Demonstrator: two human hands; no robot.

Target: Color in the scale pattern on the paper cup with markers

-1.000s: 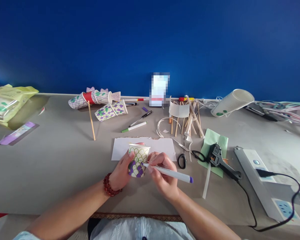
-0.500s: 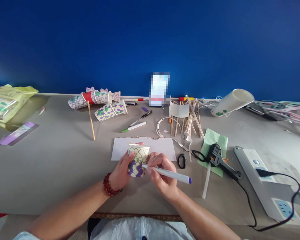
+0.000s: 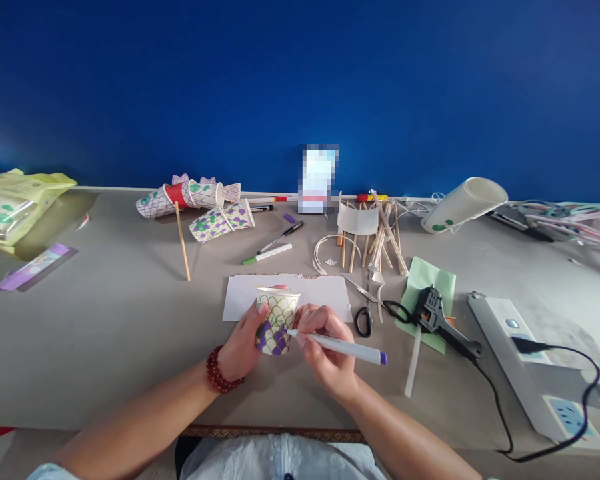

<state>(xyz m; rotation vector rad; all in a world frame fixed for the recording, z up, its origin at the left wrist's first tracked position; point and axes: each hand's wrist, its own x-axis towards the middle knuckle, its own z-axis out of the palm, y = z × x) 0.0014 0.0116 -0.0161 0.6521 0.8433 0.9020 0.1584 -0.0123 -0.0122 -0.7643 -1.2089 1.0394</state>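
Note:
My left hand [image 3: 243,347], with a red bead bracelet on its wrist, is wrapped round a small paper cup [image 3: 277,319] drawn with a scale pattern, partly coloured purple and green. My right hand [image 3: 325,350] pinches a white marker with a purple end [image 3: 345,348]; its tip touches the cup's lower side. The cup is tilted, held just above the grey table [image 3: 105,320], in front of a white sheet of paper [image 3: 325,293].
Decorated cups on a stick [image 3: 195,203] lie at the back left, pens [image 3: 275,247] behind the paper. Wooden sticks [image 3: 375,240], scissors [image 3: 375,317], a glue gun [image 3: 437,317] on green paper and a power strip [image 3: 535,367] fill the right. A white cup stack [image 3: 463,203] lies far right.
The marker has shifted only slightly against the cup; both hands stay in the same place.

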